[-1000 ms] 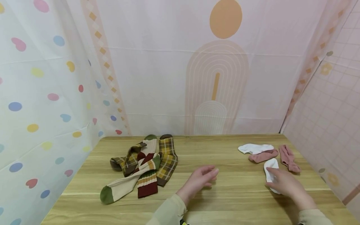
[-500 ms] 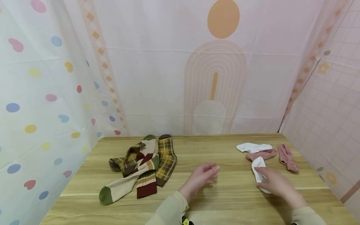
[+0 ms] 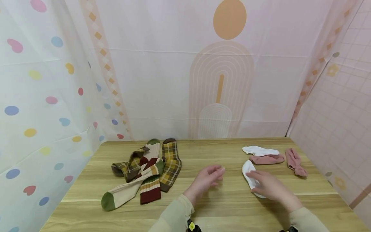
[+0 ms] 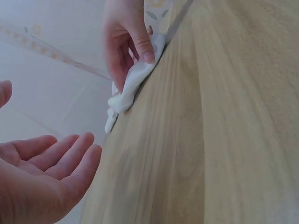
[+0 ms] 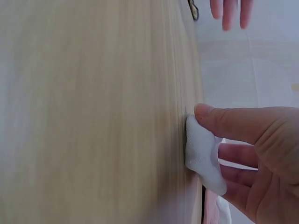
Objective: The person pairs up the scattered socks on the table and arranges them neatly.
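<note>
My right hand [image 3: 268, 185] pinches a white sock [image 3: 248, 169] between thumb and fingers, low over the wooden table. In the right wrist view the sock [image 5: 203, 151] is bunched between the thumb and the fingers behind it. My left hand [image 3: 206, 181] holds nothing, its fingers relaxed and slightly bent, left of the sock. The left wrist view shows this left hand [image 4: 51, 172] with its palm turned up and fingers loose. Behind the right hand lie another white sock [image 3: 261, 150] and a pink sock [image 3: 268, 159], partly overlapping, with a second pink sock [image 3: 295, 162] to their right.
On the left of the table [image 3: 211, 212] lies a pile of long socks: a plaid sock [image 3: 171, 164], another crumpled plaid sock [image 3: 134, 164], a cream sock with green toe [image 3: 124, 193] and a maroon striped cuff [image 3: 150, 193]. Printed curtains [image 3: 159, 80] close off the back and sides.
My right hand has slid the white sock leftward across the table, away from the pink socks and toward my left hand. The left hand stays nearly in place.
</note>
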A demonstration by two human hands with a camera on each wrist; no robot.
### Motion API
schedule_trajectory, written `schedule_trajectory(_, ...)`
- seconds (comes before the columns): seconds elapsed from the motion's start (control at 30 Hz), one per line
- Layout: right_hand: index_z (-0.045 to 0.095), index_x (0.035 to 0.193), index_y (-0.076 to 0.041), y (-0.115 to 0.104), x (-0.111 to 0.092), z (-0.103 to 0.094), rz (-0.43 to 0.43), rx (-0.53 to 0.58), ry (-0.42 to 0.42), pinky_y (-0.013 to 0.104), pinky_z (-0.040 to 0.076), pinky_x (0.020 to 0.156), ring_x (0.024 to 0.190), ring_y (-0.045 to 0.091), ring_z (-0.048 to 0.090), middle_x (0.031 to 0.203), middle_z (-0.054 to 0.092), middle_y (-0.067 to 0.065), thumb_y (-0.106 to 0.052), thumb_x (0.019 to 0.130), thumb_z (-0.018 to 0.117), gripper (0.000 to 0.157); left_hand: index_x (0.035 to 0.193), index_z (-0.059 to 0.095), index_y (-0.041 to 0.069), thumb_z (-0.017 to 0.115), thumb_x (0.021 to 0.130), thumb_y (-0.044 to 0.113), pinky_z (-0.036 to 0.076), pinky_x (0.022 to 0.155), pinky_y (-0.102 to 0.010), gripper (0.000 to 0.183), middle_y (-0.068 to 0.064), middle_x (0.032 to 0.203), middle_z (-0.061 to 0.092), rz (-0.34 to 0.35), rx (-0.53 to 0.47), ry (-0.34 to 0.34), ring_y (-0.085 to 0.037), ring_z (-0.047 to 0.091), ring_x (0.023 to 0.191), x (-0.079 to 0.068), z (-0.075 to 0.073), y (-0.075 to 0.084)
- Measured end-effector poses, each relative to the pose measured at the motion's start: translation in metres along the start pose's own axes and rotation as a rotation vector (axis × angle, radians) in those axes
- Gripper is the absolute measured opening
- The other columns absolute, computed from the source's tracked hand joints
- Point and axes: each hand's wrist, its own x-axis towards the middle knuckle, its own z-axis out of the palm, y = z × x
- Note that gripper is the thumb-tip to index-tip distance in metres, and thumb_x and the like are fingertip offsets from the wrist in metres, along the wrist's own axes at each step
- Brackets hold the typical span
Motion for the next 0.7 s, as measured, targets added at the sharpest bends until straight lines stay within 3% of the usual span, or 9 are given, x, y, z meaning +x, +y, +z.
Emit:
schedule_trajectory(0.4, 0.065, 0.128, -0.008, -0.016, 0.022, 0.007, -0.168, 0.000, -0.081, 0.055, 0.048, 0.093, 0.115, 0.040, 0.058, 0.129, 0.061, 0.019, -0.017, 0.080, 0.083, 0.052, 0.140, 0.048, -0.007, 0.062, 0.098, 0.038, 0.051, 0.093, -0.049, 0.064, -0.020, 0.129, 0.060, 0.023, -0.035, 0.061, -0.038, 0.060, 0.113, 0.004, -0.005, 0.005)
schedule_trajectory(0.7, 0.065, 0.127, -0.007, -0.026, 0.034, 0.010, -0.283, 0.011, -0.086, 0.050, 0.048, 0.095, 0.117, 0.035, 0.058, 0.130, 0.062, 0.016, -0.010, 0.079, 0.082, 0.051, 0.138, 0.050, -0.007, 0.063, 0.097, 0.039, 0.052, 0.092, -0.049, 0.063, -0.021, 0.129, 0.061, 0.018, -0.028, 0.103, -0.040, 0.060, 0.115, 0.011, -0.012, 0.007)
